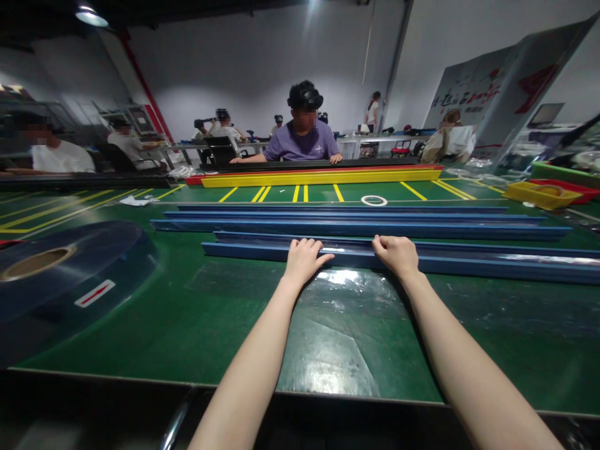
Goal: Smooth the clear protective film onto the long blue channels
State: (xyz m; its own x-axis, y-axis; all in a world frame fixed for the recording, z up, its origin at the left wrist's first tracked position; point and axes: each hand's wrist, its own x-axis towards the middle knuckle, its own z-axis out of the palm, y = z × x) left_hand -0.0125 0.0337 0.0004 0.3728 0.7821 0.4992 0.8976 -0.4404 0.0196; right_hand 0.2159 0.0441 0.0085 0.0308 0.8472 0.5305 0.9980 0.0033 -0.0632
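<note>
While both hands press on the nearest blue rail (469,262), clear film (342,294) lies under it at the counter (154,312) edge.
Left hand (304,259) curled, right hand (396,252) fingers bent over rail w/ no firm pinch; film's slick, so rail could slide or film crease.

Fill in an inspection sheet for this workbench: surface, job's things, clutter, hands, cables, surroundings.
Surface: green table with yellow lines; clear film spread on it.
Job's things: nearest blue rail, more blue rails behind.
Clutter: film roll, tape ring, yellow tray.
Hands: left hand and right hand rest on the nearest rail.
Cables: nothing seen.
Surroundings: person in purple shirt opposite, behind yellow and red rails.
</note>
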